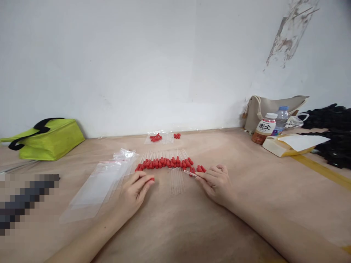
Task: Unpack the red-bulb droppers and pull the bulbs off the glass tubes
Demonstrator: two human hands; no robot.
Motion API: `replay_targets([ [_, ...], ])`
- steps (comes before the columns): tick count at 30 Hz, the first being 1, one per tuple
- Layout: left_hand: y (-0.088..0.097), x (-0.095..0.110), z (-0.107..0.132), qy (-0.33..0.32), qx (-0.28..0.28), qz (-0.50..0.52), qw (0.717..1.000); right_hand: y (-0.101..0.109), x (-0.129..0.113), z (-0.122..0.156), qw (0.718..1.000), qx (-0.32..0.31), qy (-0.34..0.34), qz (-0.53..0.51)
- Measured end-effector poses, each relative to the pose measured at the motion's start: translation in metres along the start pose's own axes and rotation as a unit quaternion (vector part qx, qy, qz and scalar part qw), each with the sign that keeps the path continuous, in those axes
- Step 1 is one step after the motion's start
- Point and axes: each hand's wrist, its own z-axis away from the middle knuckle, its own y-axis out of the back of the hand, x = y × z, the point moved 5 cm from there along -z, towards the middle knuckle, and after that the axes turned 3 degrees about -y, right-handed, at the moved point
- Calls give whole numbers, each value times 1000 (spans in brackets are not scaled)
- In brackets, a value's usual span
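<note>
in front of the red row (162, 163), our left hand (135, 188) pinches a red bulb (152, 179); right of it, our right hand (218, 182) grips a tube (189, 173).

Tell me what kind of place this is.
Probably a small hand-assembly or packing spot: red pieces and clear tubes lie grouped on a brown table against a wall, with clear plastic bags beside them.
</note>
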Motion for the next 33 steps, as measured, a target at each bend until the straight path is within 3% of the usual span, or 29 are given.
replay_targets([
  [3, 9, -22, -6, 102, 7, -39, 994, -6, -6, -2, 1000, 3, 6, 12],
  [7, 24, -60, -5, 240, -54, -62, 967, -10, -12, -1, 998, 8, 35, 48],
  [11, 32, -83, 2, 319, -85, -53, 943, -13, -20, -2, 993, 18, 87, 83],
  [20, 12, -89, 14, 311, -141, -46, 939, -28, -34, -10, 974, 22, 172, 146],
  [29, 11, -77, 12, 303, -143, -39, 942, -36, -35, -17, 980, 6, 129, 148],
  [33, 17, -73, 8, 285, -114, -85, 948, -36, -32, -15, 989, -38, 97, 106],
])
